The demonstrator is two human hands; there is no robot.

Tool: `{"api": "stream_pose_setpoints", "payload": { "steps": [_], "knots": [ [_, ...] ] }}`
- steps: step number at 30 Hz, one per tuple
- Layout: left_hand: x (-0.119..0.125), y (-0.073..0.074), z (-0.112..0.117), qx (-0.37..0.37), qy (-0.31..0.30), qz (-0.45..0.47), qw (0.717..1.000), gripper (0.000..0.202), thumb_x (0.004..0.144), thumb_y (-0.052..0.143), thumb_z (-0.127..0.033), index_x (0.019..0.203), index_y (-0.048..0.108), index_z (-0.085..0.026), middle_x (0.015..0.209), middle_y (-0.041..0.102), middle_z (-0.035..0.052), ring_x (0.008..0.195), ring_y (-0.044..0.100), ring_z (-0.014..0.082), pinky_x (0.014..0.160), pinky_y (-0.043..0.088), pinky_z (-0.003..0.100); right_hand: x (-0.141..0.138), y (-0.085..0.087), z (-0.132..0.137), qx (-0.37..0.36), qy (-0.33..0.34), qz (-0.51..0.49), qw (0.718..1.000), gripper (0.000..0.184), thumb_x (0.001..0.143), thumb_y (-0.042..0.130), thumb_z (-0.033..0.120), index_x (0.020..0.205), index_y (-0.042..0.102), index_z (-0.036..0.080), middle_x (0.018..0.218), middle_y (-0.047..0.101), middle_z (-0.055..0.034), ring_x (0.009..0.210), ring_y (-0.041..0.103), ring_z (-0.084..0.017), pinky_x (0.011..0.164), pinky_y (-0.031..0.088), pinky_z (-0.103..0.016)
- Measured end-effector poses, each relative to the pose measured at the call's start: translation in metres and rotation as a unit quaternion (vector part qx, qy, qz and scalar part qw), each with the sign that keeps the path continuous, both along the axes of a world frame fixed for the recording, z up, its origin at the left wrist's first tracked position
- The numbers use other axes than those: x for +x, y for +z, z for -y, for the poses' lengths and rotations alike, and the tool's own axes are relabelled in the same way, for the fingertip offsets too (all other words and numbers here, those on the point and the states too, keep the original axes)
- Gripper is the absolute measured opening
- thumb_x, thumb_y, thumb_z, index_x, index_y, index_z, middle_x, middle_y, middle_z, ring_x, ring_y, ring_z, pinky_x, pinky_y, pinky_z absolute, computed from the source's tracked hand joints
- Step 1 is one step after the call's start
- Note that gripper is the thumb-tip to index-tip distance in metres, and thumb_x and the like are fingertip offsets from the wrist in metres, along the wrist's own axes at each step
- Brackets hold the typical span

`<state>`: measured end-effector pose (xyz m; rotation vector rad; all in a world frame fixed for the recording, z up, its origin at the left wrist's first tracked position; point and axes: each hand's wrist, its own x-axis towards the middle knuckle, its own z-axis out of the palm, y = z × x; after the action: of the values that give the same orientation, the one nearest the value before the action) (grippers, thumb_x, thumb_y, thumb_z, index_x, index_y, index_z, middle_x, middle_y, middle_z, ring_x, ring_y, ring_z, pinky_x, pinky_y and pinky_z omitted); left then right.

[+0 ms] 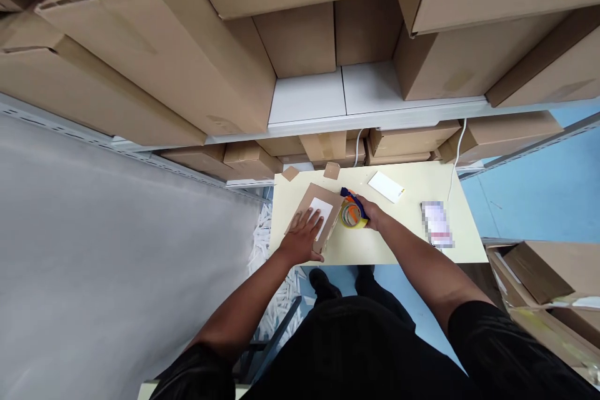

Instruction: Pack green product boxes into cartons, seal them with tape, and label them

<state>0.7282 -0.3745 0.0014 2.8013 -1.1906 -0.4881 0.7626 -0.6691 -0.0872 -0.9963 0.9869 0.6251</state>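
- a person in dark sleeves stands at a pale desk (389,247), with cartons on the shelf (323,127) above it.
- the left hand (302,239) lies palm down, fingers spread, on a small cardboard package (305,199) at the left part of the desk; its fingertips reach a white label (323,206).
- the right hand (371,212) is closed around a blue and orange tape dispenser (361,205), held at the package's right side. whether its front end touches the cardboard cannot be told.
- the package sits at a slant, its lower corner close to the desk's front edge. a hard pull from the dispenser could twist it from under the flat palm or tip that corner over the edge.
- the label could crease or smear if the fingers drag across it.
- tape laid at that slant could run crooked or wrinkle, and a toothed end, if there is one, could nick the cardboard or the nearby fingers.
- two cardboard scraps (332,170) lie just behind the package; loose tape could catch one.
- a wide swing of the right arm could knock the white box (385,186) or the phone (437,225), both on the desk's right half.
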Motion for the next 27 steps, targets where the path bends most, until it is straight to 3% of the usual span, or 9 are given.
{"api": "stream_pose_setpoints", "payload": {
  "steps": [3, 9, 12, 18, 23, 27],
  "knots": [
    [0.006, -0.012, 0.003, -0.027, -0.052, 0.001, 0.998, 0.127, 0.069, 0.078, -0.074, 0.165, 0.023, -0.012, 0.172, 0.02, 0.0203, 0.16, 0.011, 0.0386, 0.129, 0.003, 0.057, 0.014, 0.008, 0.003, -0.037, 0.029, -0.036, 0.998, 0.049, 0.088, 0.069, 0.066, 0.099, 0.07, 0.018, 0.087, 0.077, -0.0093, 0.07, 0.072, -0.023, 0.063, 0.063, -0.038],
    [0.001, -0.03, 0.007, -0.049, -0.012, 0.013, 0.999, 0.125, 0.073, 0.072, -0.077, 0.166, 0.021, -0.011, 0.171, 0.021, 0.0207, 0.161, 0.009, 0.0378, 0.129, 0.001, 0.059, 0.022, 0.027, 0.036, -0.06, 0.066, -0.01, 0.996, 0.042, 0.091, 0.071, 0.056, 0.101, 0.071, 0.016, 0.088, 0.079, -0.0111, 0.071, 0.073, -0.023, 0.064, 0.064, -0.037],
    [0.0, -0.032, 0.008, -0.065, -0.015, 0.015, 0.998, 0.123, 0.075, 0.071, -0.076, 0.166, 0.021, -0.01, 0.17, 0.023, 0.0211, 0.16, 0.011, 0.0381, 0.129, 0.001, 0.059, 0.008, 0.03, 0.044, -0.095, 0.081, 0.0, 0.992, 0.044, 0.09, 0.071, 0.058, 0.101, 0.072, 0.015, 0.087, 0.079, -0.012, 0.07, 0.073, -0.023, 0.059, 0.062, -0.034],
    [-0.002, -0.032, 0.013, -0.063, -0.036, -0.019, 0.997, 0.115, 0.078, 0.073, -0.07, 0.166, 0.023, -0.015, 0.17, 0.026, 0.0178, 0.16, 0.015, 0.0374, 0.129, 0.0, 0.059, -0.041, 0.029, 0.049, -0.09, 0.028, -0.004, 0.996, 0.046, 0.091, 0.068, 0.061, 0.1, 0.072, 0.016, 0.087, 0.079, -0.0119, 0.069, 0.073, -0.022, 0.055, 0.06, -0.031],
    [-0.001, -0.032, 0.012, -0.072, -0.045, -0.024, 0.996, 0.118, 0.076, 0.078, -0.067, 0.166, 0.022, -0.016, 0.17, 0.025, 0.0182, 0.16, 0.015, 0.0381, 0.129, 0.001, 0.06, -0.022, 0.042, 0.068, -0.114, 0.055, 0.0, 0.992, 0.037, 0.091, 0.073, 0.051, 0.102, 0.072, 0.015, 0.082, 0.079, -0.0099, 0.065, 0.072, -0.021, 0.055, 0.059, -0.029],
    [0.001, -0.033, 0.015, -0.091, -0.031, -0.005, 0.995, 0.119, 0.078, 0.075, -0.069, 0.167, 0.018, -0.015, 0.17, 0.027, 0.0181, 0.16, 0.015, 0.0364, 0.129, -0.001, 0.06, -0.01, 0.053, 0.102, -0.121, 0.101, -0.014, 0.987, 0.035, 0.09, 0.076, 0.048, 0.098, 0.072, 0.014, 0.076, 0.077, -0.0091, 0.056, 0.067, -0.018, 0.05, 0.056, -0.028]
  ]
}}
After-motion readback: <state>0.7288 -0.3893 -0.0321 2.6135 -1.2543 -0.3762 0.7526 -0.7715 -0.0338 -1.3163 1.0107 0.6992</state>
